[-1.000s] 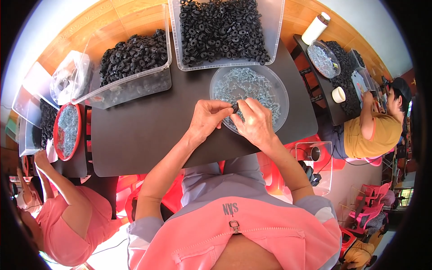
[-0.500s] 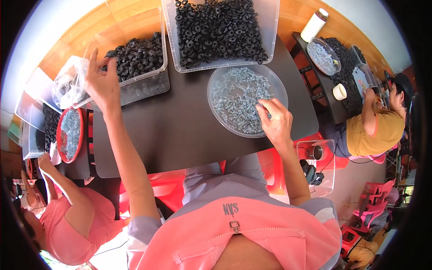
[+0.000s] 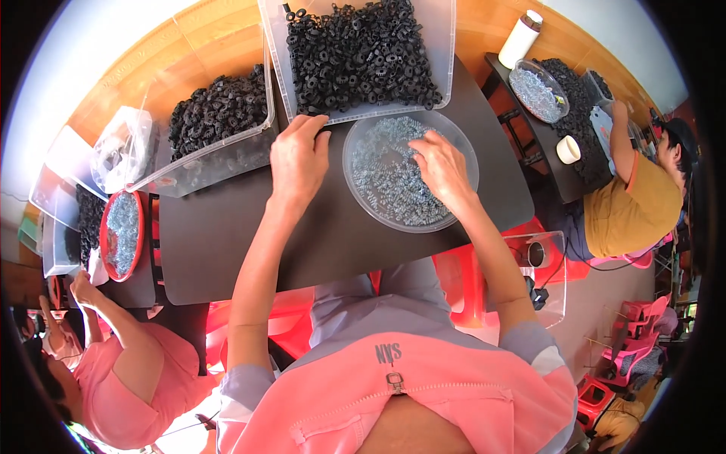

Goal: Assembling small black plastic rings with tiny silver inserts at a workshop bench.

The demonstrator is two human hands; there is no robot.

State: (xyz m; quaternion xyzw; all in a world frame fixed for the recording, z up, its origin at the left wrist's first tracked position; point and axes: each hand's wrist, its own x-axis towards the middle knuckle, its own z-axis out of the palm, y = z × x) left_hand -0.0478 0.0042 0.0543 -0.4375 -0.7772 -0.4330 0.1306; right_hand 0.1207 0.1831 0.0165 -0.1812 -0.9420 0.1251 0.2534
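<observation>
My right hand (image 3: 442, 168) is over a round clear bowl (image 3: 348, 170) of small metal springs (image 3: 397, 189). Its thumb and fingers come together in a pinch; whatever lies between the tips is too small to make out. My left hand (image 3: 297, 163) is by the near rim of a large clear bin (image 3: 276, 57) heaped with small black ring-shaped plastic parts (image 3: 363, 57). Its fingers bend forward with the thumb apart from them, and I see nothing in them. Left of that hand stands a second clear bin (image 3: 219, 172) of chunkier black parts (image 3: 219, 113).
Both bins and the bowl stand on a dark table (image 3: 219, 250). A person in pink (image 3: 144, 371) sits at left near a red-rimmed bowl (image 3: 138, 250). At right a person in a mustard shirt (image 3: 639, 212) works at another table with a white bottle (image 3: 522, 39) and a cup (image 3: 568, 150).
My left hand has come right, from above the left bin to the large bin's near rim. My right hand has shifted slightly away from me and left, over the springs.
</observation>
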